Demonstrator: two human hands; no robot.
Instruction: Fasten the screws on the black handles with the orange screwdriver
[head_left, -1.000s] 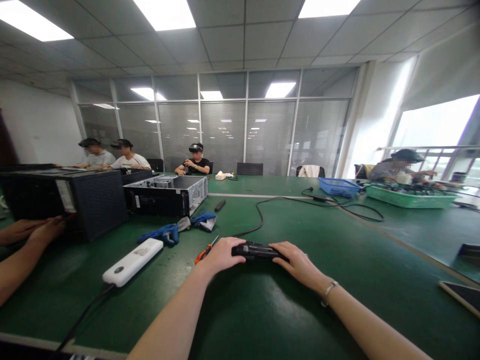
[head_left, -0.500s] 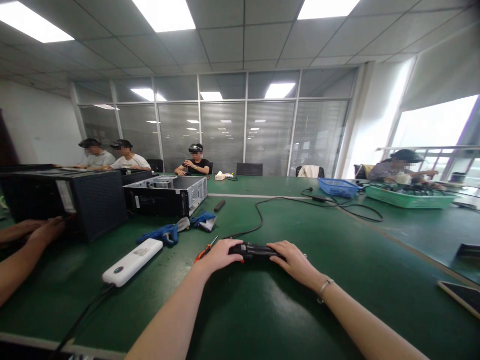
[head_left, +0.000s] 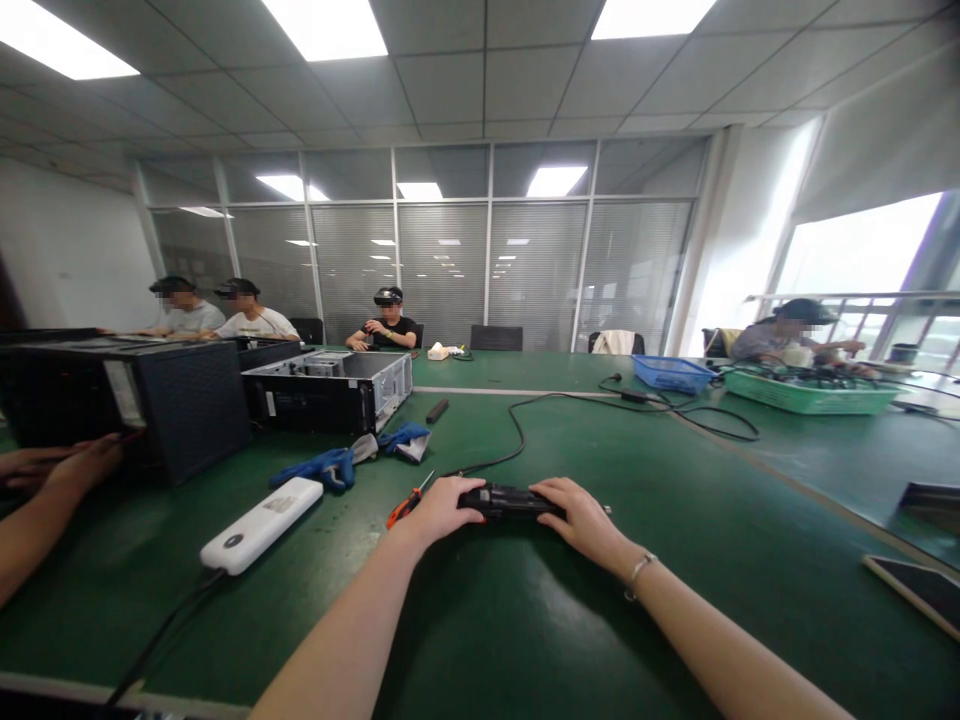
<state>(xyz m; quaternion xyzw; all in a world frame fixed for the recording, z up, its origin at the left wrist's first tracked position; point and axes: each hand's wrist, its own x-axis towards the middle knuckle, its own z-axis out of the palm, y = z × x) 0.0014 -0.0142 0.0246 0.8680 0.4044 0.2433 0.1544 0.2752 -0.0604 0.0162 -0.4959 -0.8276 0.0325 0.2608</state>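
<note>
My left hand (head_left: 444,515) is closed on the left end of a long black device (head_left: 506,502), thumb on the near side and fingers over the top. The other end is gripped by my right hand (head_left: 585,520), which wears a bracelet at the wrist. The device lies crosswise just above or on the green table (head_left: 510,640); its exact kind is hard to make out. A screwdriver (head_left: 405,508) with an orange and black handle rests beside my left hand. A black cable (head_left: 523,430) runs across the table from behind that hand.
To the left lie a white power strip (head_left: 262,525) and blue gloves (head_left: 322,468). Behind them stand a black computer case (head_left: 199,410) and an opened case (head_left: 322,400). A co-worker's hands (head_left: 82,465) touch the black case. Blue (head_left: 671,375) and green baskets (head_left: 814,395) sit back right.
My hands keep the same hold on the black device. The view has shifted very slightly, and the co-worker's hands at the left have moved a little.
</note>
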